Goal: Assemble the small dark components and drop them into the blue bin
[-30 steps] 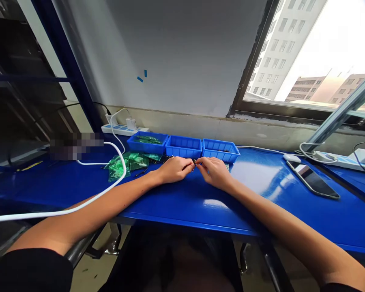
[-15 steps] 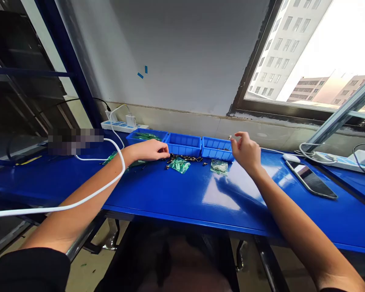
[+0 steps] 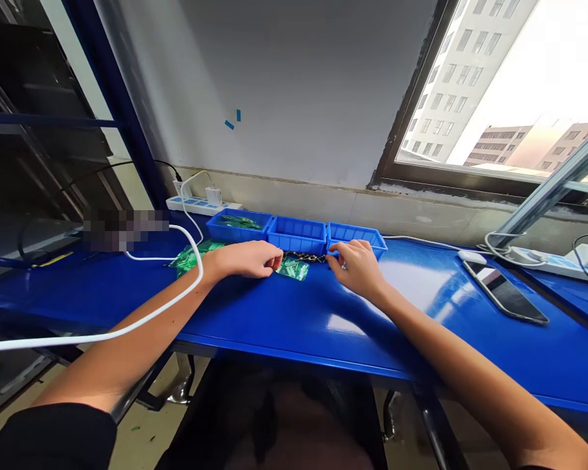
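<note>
My left hand (image 3: 253, 258) is low over the blue table, fingertips and thumb pinched together at the left end of a row of small brass-coloured metal parts (image 3: 306, 257). Whatever it grips is too small or hidden to name. A green-printed packet (image 3: 294, 269) lies just right of those fingertips. At the row's right end my right hand (image 3: 359, 266) is closed, thumb and forefinger bent together in front of the right blue bin (image 3: 379, 245). What those fingers hold cannot be made out.
The middle blue bin (image 3: 296, 236) and the left blue bin (image 3: 239, 225), with green packets in it, stand along the wall. More green packets (image 3: 189, 256) lie left. A white cable (image 3: 142, 318) crosses over my left forearm. A phone (image 3: 507, 290) and power strips (image 3: 203, 205) lie on the table.
My right hand has come down and left from above the right bin to the metal parts, now covering the packet there. My left hand has shifted slightly right and nearer.
</note>
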`<state>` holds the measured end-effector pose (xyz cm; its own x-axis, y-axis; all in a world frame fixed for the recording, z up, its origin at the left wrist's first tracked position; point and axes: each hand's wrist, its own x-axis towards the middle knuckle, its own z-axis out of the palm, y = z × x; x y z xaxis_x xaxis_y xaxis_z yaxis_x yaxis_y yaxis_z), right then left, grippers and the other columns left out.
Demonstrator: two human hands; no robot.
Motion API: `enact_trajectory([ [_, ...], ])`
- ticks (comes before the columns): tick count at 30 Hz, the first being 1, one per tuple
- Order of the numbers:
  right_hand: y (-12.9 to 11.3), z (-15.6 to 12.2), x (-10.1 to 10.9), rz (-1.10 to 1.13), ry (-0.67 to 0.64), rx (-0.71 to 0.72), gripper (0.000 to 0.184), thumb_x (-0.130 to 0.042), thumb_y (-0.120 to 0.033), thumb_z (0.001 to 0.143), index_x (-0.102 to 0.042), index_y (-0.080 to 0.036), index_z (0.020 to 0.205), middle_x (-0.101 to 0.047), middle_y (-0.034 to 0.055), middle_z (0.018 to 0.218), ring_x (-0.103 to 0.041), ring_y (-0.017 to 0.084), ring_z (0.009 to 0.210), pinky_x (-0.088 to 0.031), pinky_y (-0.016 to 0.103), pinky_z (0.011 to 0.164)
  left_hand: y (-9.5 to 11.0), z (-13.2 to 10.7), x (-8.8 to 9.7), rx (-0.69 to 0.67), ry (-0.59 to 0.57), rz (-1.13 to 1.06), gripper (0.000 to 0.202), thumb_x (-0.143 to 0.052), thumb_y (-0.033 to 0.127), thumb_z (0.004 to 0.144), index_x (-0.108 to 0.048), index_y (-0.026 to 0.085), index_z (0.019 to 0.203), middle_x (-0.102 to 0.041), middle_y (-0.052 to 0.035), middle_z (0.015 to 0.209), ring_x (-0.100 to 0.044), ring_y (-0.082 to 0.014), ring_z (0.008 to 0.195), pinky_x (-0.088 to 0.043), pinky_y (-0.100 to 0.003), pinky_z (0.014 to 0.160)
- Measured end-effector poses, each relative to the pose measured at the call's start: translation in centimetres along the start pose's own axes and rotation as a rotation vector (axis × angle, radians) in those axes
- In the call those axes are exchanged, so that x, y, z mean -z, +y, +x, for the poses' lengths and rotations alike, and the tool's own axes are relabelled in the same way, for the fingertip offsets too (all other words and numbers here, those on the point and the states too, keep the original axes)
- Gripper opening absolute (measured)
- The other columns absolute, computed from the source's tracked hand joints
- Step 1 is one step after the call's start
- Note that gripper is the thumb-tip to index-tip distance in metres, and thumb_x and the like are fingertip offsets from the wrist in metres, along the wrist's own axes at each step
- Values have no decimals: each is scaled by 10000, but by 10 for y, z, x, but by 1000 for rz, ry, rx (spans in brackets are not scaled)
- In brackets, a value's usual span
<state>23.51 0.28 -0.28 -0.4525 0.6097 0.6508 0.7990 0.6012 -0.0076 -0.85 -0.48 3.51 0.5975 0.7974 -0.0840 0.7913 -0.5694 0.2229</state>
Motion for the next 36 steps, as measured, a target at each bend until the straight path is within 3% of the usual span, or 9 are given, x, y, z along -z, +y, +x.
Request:
enact_trajectory([
  [5, -6, -5, -8, 45, -131, 70, 115, -538, -248, 829, -631, -182, 843, -616, 16, 618, -547, 179, 692, -358, 301, 715, 11, 1, -3, -131, 227, -151, 103, -454, 202, 712, -525, 164, 776, -577, -13, 743, -497, -119, 632, -380, -208, 556],
  [12, -23, -8, -4, 109, -74, 220, 189, -498, -284, 864, -610, -170, 964, -616, 12, 633, -538, 155, 646, -340, 285, 677, 25, 4, -13, -217, 451, -310, 89, -475, 238, 745, -488, 173, 805, -562, -10, 781, -499, -112, 670, -414, -217, 587],
  [21, -21, -8, -5, 118, 27, 274, 172, -435, -257, 888, -585, -186, 841, -600, 6, 614, -508, 130, 581, -322, 268, 627, 35, 12, -32, -257, 425, -424, 114, -501, 258, 778, -457, 182, 851, -565, -2, 785, -524, -106, 679, -401, -193, 531],
  [36, -21, -8, -4, 123, 20, 241, 201, -409, -257, 891, -579, -196, 805, -581, 5, 588, -498, 131, 563, -322, 267, 611, 33, 14, -32, -210, 447, -417, 174, -505, 286, 797, -490, 174, 929, -607, -24, 835, -558, -123, 712, -415, -197, 534],
])
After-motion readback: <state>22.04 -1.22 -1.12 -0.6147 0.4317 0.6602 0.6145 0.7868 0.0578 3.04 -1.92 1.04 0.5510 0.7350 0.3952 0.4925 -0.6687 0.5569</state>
